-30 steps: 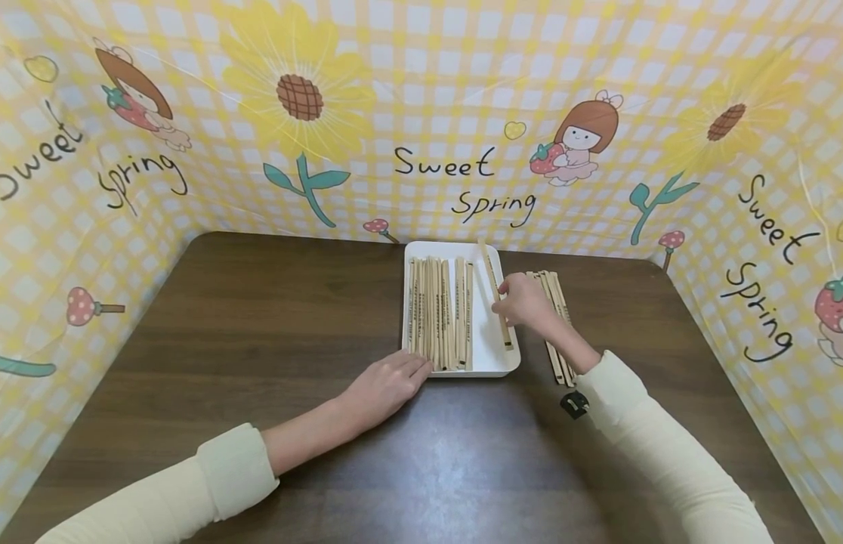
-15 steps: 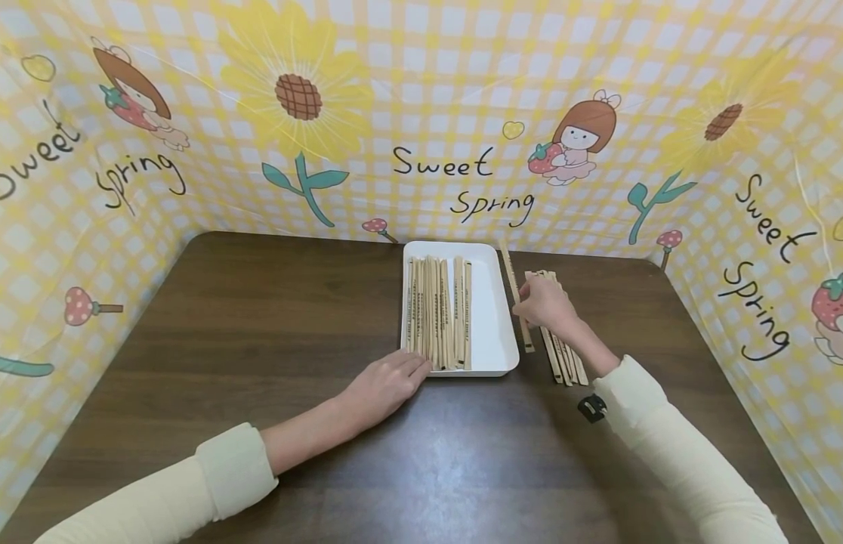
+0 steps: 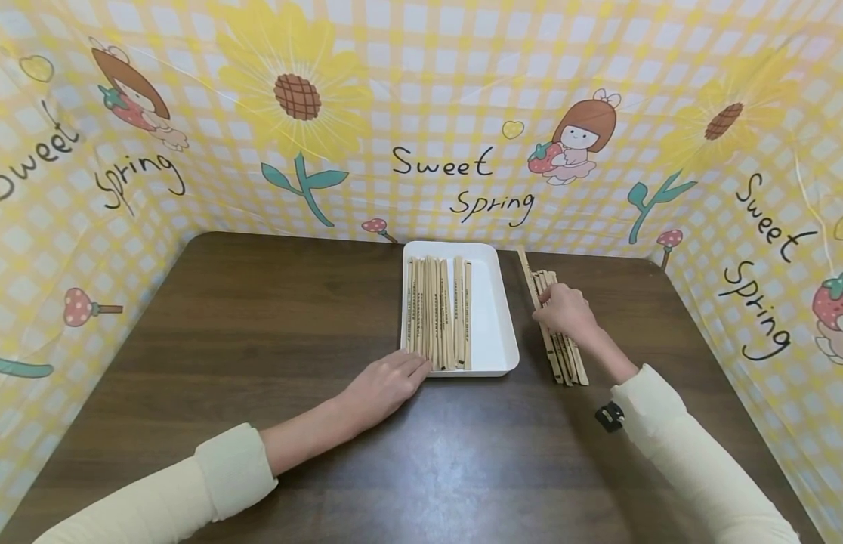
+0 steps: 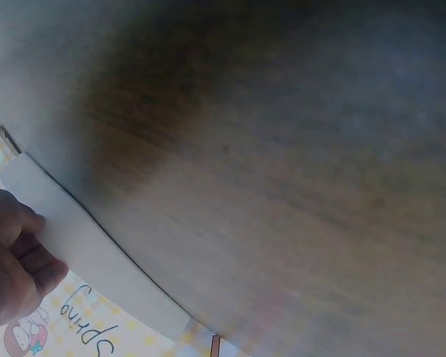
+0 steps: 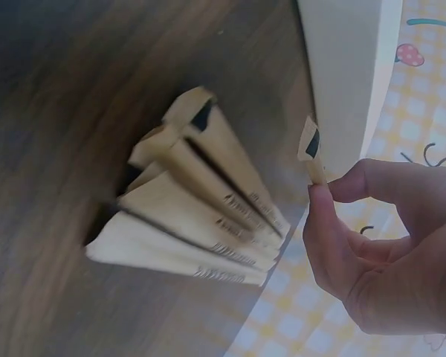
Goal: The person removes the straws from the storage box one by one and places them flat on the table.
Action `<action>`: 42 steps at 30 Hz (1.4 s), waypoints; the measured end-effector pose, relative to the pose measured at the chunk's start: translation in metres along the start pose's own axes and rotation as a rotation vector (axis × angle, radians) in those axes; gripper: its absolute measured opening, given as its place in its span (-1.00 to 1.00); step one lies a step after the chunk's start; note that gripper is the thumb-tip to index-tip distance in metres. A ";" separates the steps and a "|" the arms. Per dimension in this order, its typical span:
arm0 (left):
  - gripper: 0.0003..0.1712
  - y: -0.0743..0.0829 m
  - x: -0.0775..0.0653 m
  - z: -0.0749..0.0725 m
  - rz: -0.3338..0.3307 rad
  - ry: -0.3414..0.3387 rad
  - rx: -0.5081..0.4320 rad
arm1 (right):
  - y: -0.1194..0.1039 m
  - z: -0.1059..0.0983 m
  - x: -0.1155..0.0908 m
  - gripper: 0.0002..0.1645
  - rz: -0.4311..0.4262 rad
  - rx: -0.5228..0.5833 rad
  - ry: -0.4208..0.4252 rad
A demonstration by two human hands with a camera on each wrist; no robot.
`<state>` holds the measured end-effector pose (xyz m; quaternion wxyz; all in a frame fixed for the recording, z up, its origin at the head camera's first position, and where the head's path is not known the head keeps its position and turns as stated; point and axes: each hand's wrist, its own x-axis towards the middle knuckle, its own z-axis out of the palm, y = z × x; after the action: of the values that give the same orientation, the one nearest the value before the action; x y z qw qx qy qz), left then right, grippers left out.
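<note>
My right hand point(image 3: 567, 310) pinches a slim paper-wrapped stick point(image 3: 524, 266) between thumb and fingertips, over the left side of a small pile of similar wrapped sticks point(image 3: 572, 366). In the right wrist view, the dark-marked end of the held stick point(image 5: 310, 141) points up from the fingertips, and the fanned pile point(image 5: 201, 193) lies beside it on the table. My left hand point(image 3: 390, 381) grips the front left corner of a white tray point(image 3: 492, 317), its fingers over the rim. Several wrapped sticks point(image 3: 438, 313) lie lengthwise in the tray's left and middle parts.
The brown table point(image 3: 285, 302) has a checked yellow cloth point(image 3: 435, 75) rising behind it and at both sides. The tray stands near the back edge, with the pile on its right. A small black device point(image 3: 609, 416) hangs at the right cuff.
My right hand has carried the wrapped stick rightward, out from over the tray to the pile at its right. The left hand and the tray have stayed in place.
</note>
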<state>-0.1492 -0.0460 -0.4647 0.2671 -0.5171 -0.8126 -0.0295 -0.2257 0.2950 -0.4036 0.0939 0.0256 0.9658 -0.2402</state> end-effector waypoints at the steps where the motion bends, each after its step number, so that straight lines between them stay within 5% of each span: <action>1: -0.68 0.000 0.000 0.000 0.002 -0.001 0.001 | 0.002 0.000 -0.001 -0.52 0.007 -0.002 -0.001; 12: -0.66 0.001 0.000 -0.002 -0.011 -0.037 -0.005 | 0.027 -0.004 -0.006 -0.50 0.030 -0.038 0.010; 22: -0.67 0.001 0.001 -0.001 -0.012 -0.035 -0.021 | 0.045 -0.009 -0.013 -0.66 0.051 -0.019 -0.018; 25: -0.66 0.001 0.001 -0.001 -0.013 -0.033 -0.019 | 0.051 -0.008 -0.014 -0.84 0.049 -0.020 -0.024; 30: -0.65 0.000 0.000 -0.001 -0.013 -0.035 -0.017 | 0.058 -0.007 -0.016 -0.66 0.046 -0.017 -0.023; 36: -0.67 0.000 0.001 -0.002 -0.010 -0.032 -0.019 | 0.061 -0.007 -0.016 -0.86 0.077 -0.034 -0.023; 42: -0.66 0.000 0.001 -0.001 -0.010 -0.024 -0.013 | 0.063 -0.007 -0.017 -0.81 0.083 -0.025 -0.034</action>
<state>-0.1489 -0.0455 -0.4632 0.2539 -0.5149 -0.8182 -0.0302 -0.2047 0.3534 -0.4230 0.1208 0.0605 0.9651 -0.2243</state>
